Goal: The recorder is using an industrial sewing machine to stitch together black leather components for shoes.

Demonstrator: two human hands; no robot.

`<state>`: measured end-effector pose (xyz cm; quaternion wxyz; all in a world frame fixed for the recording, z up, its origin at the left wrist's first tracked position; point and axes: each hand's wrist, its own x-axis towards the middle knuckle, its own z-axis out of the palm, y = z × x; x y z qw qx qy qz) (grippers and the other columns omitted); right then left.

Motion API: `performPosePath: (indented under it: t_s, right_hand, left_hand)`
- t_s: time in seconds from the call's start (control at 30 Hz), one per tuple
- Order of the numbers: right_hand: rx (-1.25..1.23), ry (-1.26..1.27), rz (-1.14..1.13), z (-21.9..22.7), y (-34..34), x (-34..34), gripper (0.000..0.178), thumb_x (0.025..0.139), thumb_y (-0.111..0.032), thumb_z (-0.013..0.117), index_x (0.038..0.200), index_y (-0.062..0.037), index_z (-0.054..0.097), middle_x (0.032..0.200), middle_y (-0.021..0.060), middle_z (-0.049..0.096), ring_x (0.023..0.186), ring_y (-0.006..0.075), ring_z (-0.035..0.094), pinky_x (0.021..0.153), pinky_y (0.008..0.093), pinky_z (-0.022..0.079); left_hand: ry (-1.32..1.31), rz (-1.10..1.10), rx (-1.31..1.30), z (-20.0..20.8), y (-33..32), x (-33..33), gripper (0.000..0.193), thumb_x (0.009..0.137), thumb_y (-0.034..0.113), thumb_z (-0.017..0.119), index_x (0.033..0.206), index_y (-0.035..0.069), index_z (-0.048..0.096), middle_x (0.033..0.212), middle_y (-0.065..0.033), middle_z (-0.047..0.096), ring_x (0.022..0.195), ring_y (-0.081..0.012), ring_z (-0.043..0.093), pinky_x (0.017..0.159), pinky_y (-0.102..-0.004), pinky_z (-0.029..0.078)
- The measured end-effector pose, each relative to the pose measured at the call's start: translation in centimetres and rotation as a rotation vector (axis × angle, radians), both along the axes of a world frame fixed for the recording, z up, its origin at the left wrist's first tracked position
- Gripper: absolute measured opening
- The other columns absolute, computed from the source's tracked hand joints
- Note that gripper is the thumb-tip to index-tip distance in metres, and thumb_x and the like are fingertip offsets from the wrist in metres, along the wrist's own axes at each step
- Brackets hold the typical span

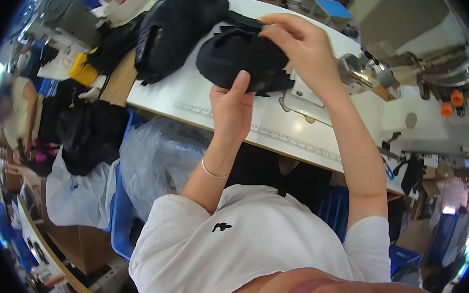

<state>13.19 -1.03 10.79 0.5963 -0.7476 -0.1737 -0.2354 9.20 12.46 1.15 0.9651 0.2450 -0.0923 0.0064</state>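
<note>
A black, rounded piece of sewn fabric (238, 58) with jagged, notched edges is held up over the white table (156, 97). My left hand (231, 111) grips its near edge, thumb on top and the other fingers mostly hidden behind. At the far right edge, my right hand (303, 44) pinches the cloth between thumb and fingers. A large black fabric bundle (181, 27), perhaps a bag, lies on the table to the left of the piece. Close to my right forearm stands the metal head of a sewing machine (355, 71).
A clear ruler strip (294, 140) runs along the table's near edge. Below the table at left, clear plastic sheeting (158, 152) hangs over a blue crate (120, 221). Far left, another person (22, 108) sits near piled black cloth (90, 130). A yellow container (82, 70) stands at upper left.
</note>
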Motion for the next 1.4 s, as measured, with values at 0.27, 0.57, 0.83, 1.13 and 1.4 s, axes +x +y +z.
performPosePath:
  t_s: [0.27, 0.57, 0.83, 1.13, 1.4]
  right_hand:
    - [0.484, 1.035, 0.488, -11.0, -1.0, -6.1, 0.045, 0.111, -0.045, 0.048, 0.113, -0.0048, 0.068, 0.093, 0.0036, 0.072, 0.069, 0.0095, 0.059, 0.064, 0.0256, 0.048]
    - [0.915, 0.601, 0.596, -5.6, 6.8, -0.9, 0.007, 0.105, -0.011, 0.061, 0.113, -0.011, 0.06, 0.082, -0.0052, 0.058, 0.059, 0.0043, 0.048, 0.06, 0.023, 0.044]
    - [0.545, 0.765, 0.439, -15.5, 15.5, 9.2, 0.006, 0.103, -0.008, 0.061, 0.108, -0.0042, 0.061, 0.089, 0.004, 0.063, 0.076, 0.0138, 0.066, 0.07, 0.0296, 0.061]
    - [0.357, 0.778, 0.532, -13.7, 16.6, 11.7, 0.054, 0.101, -0.006, 0.06, 0.148, 0.0072, 0.038, 0.131, 0.0237, 0.059, 0.112, 0.0295, 0.071, 0.091, 0.0389, 0.06]
    - [0.217, 0.277, 0.44, -15.9, 15.5, 0.0, 0.054, 0.09, -0.003, 0.063, 0.143, -0.0014, 0.051, 0.122, 0.0169, 0.066, 0.105, 0.0239, 0.068, 0.092, 0.0355, 0.055]
  left_hand:
    - [-0.091, -0.137, -0.068, -1.2, 6.1, 0.2, 0.042, 0.109, 0.029, 0.053, 0.143, 0.004, 0.054, 0.144, -0.0122, 0.062, 0.137, -0.026, 0.056, 0.119, -0.0445, 0.043]
    - [-0.341, -0.206, -0.296, -2.5, 12.7, -2.9, 0.05, 0.108, 0.031, 0.055, 0.152, 0.009, 0.045, 0.139, -0.0069, 0.065, 0.136, -0.0236, 0.056, 0.119, -0.0469, 0.04]
    - [0.151, 0.875, 0.634, -7.6, 20.2, 1.5, 0.061, 0.11, 0.027, 0.054, 0.161, 0.005, 0.029, 0.16, -0.0185, 0.038, 0.144, -0.0339, 0.044, 0.121, -0.0432, 0.034]
    - [-0.075, 1.014, 1.766, -8.1, 20.9, 4.9, 0.111, 0.077, 0.022, 0.091, 0.163, 0.006, 0.023, 0.167, -0.0288, 0.017, 0.153, -0.0479, 0.023, 0.123, -0.0484, 0.03]
    - [-0.361, 0.962, 1.887, -8.0, 20.0, 10.5, 0.106, 0.078, 0.015, 0.088, 0.164, 0.009, 0.026, 0.166, -0.0333, 0.014, 0.153, -0.0509, 0.02, 0.125, -0.0521, 0.021]
